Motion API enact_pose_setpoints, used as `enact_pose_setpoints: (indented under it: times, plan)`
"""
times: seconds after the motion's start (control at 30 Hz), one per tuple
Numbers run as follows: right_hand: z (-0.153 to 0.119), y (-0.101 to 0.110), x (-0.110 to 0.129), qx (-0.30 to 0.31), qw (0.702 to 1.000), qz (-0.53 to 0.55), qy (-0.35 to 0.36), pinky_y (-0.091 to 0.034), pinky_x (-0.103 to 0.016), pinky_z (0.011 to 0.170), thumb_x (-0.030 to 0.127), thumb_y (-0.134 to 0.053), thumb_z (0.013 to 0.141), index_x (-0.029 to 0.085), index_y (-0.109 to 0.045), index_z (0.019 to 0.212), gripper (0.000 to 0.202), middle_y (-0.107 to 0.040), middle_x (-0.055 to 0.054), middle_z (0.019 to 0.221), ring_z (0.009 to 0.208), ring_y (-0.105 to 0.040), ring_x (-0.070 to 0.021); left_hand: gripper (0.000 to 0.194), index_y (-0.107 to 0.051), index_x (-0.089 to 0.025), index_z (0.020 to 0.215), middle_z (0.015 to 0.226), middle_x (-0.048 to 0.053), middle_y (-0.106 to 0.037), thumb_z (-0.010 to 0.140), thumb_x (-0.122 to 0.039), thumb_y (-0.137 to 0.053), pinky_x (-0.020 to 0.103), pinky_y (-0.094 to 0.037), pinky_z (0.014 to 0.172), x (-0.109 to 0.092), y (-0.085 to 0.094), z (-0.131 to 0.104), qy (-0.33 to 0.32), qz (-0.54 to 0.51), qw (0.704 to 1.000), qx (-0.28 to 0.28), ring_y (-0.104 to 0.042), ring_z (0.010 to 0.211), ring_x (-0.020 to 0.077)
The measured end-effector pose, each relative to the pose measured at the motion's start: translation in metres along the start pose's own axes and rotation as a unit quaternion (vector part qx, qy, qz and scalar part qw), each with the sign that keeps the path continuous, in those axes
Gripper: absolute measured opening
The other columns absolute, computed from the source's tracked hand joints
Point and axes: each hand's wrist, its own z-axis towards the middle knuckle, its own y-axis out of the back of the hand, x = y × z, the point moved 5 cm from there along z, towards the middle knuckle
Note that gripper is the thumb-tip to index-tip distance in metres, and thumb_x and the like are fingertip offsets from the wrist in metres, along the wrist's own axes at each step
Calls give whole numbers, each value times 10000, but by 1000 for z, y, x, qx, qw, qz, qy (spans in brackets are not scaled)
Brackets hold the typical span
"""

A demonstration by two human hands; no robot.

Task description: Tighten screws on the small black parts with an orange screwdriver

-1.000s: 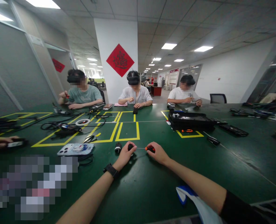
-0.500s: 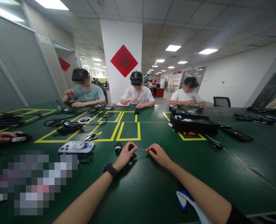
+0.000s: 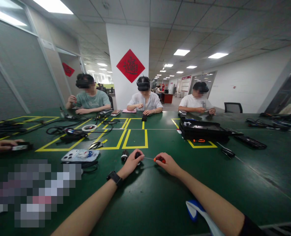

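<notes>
My left hand (image 3: 131, 164) is closed around a small black part (image 3: 137, 154), most of it hidden by the fingers. My right hand (image 3: 169, 164) grips a screwdriver (image 3: 160, 160) by its orange and black handle. The thin shaft lies level and points left at the black part. Whether its tip sits in the part or just touches it, I cannot tell. Just left of my left hand stands a short black cylindrical piece (image 3: 124, 156). Both hands are low over the green table (image 3: 145, 203).
A phone (image 3: 80, 154) and cables lie to the left. Black trays (image 3: 204, 129), an orange-handled tool (image 3: 198, 141) and another screwdriver (image 3: 227, 152) are at right. A blue-and-white object (image 3: 197, 209) is by my right forearm. Three people sit opposite; another person's hand (image 3: 5, 144) is far left.
The screwdriver handle appears turned a little in my right fingers, showing more orange. Both hands stay in nearly the same place, and the view has shifted slightly.
</notes>
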Motion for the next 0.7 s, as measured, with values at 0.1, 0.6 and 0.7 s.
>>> enact_pose_setpoints:
  times: [0.1,0.6,0.7]
  plan:
    - [1,1,1,-13,1000,-10,19,-405,-280,769,216,-472,843,164,-612,803,155,-573,-35,840,808,-521,-143,221,-525,-184,825,719,-14,-547,752,-392,-516,224,-394,616,5,-1,4,-11,9,1000,-23,-494,667,117]
    - [-1,2,-3,-27,1000,0,-3,-415,-272,725,204,-571,761,165,-587,870,117,-582,-23,839,772,-528,-145,234,-532,-175,804,720,-4,-529,743,-400,-516,247,-409,657,4,-4,5,3,15,998,-66,-492,687,132]
    - [0,3,-2,-25,1000,2,-6,-414,-279,748,211,-522,803,170,-608,890,130,-585,-33,856,797,-530,-147,233,-535,-173,808,736,0,-531,743,-396,-518,252,-407,668,2,-3,5,2,23,997,-78,-490,694,133]
